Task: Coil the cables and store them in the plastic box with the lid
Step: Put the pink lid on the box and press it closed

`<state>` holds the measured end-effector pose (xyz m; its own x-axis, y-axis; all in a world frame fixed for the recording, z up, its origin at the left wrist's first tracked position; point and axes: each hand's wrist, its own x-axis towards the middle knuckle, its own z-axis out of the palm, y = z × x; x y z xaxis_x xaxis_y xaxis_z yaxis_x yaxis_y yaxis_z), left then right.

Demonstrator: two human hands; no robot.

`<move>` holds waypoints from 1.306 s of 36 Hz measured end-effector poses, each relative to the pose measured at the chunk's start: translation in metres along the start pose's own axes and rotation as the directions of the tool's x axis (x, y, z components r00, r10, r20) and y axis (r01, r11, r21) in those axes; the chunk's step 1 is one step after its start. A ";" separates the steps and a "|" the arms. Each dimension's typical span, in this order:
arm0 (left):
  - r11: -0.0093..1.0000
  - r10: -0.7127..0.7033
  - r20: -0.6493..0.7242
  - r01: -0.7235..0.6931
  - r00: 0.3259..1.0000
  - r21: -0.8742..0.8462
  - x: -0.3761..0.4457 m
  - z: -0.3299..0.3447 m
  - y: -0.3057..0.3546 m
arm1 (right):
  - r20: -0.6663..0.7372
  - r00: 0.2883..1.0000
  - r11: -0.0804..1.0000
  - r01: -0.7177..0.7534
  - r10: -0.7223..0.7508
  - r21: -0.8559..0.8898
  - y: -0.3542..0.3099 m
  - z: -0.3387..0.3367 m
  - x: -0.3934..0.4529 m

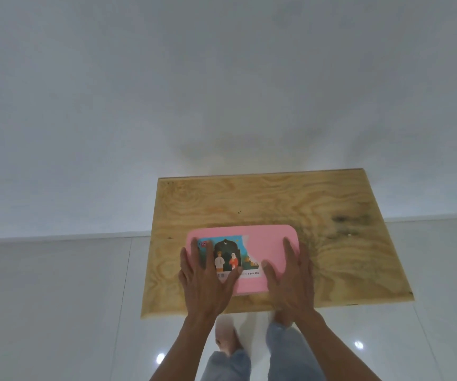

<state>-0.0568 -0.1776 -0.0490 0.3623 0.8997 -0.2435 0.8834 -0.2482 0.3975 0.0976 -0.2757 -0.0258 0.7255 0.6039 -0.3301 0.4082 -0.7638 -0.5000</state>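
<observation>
Both hands, left (208, 273) and right (287, 273), flat, fingers spread on lid (266, 243). Closing step, probably; press edges next.

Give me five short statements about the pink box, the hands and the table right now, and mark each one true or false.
1. Both hands, left hand and right hand, lie flat on the pink lid. True.
2. The lid is off the box. False: the lid covers the box.
3. Loose cables lie on the wooden table. False: no cables are in view.
4. A picture sticker sits on the left part of the lid. True.
5. The box stands at the far edge of the table. False: it is near the front edge.
</observation>
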 end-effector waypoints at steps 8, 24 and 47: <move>1.000 0.000 -0.005 0.000 1.000 0.028 -0.004 0.003 -0.001 | -0.014 0.999 0.999 0.037 -0.038 -0.017 0.005 0.003 0.002; 0.971 0.110 -0.051 -0.096 0.993 0.219 -0.008 0.008 -0.001 | -0.139 0.978 0.981 0.137 -0.157 -0.141 0.019 0.022 -0.002; 0.938 0.280 -0.074 -0.256 0.957 0.234 0.008 0.010 -0.015 | -0.169 0.917 0.893 0.287 -0.361 -0.347 0.027 0.030 0.022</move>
<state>-0.0643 -0.1702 -0.0658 0.5723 0.8181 -0.0562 0.8050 -0.5474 0.2286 0.1074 -0.2761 -0.0703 0.6118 0.7909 0.0133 0.7653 -0.5875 -0.2630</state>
